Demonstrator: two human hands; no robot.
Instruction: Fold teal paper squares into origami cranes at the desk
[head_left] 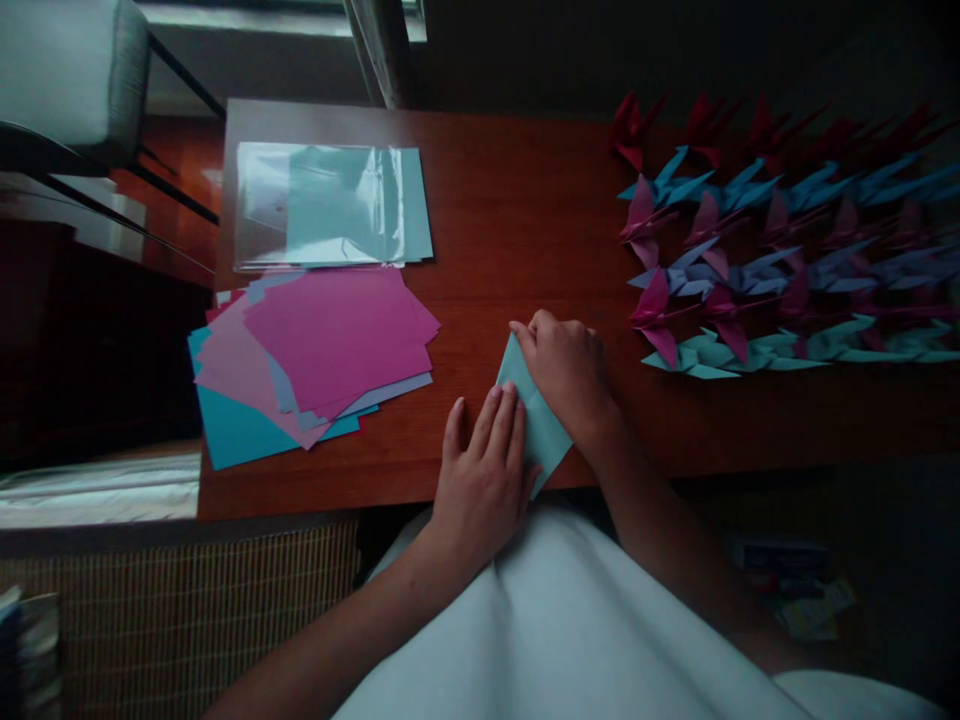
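Observation:
A light teal folded paper (537, 420) lies near the front edge of the wooden table (510, 210). My left hand (484, 470) rests flat on its left side, fingers stretched out and pressing it down. My right hand (568, 370) is curled, fingertips pressed onto the paper's upper corner. The middle of the paper is partly hidden under both hands.
A fanned pile of pink, purple and blue paper sheets (315, 360) lies to the left, with a clear plastic packet of teal sheets (330, 205) behind it. Rows of folded paper cranes (765, 260) fill the table's right side. A chair (67, 80) stands far left.

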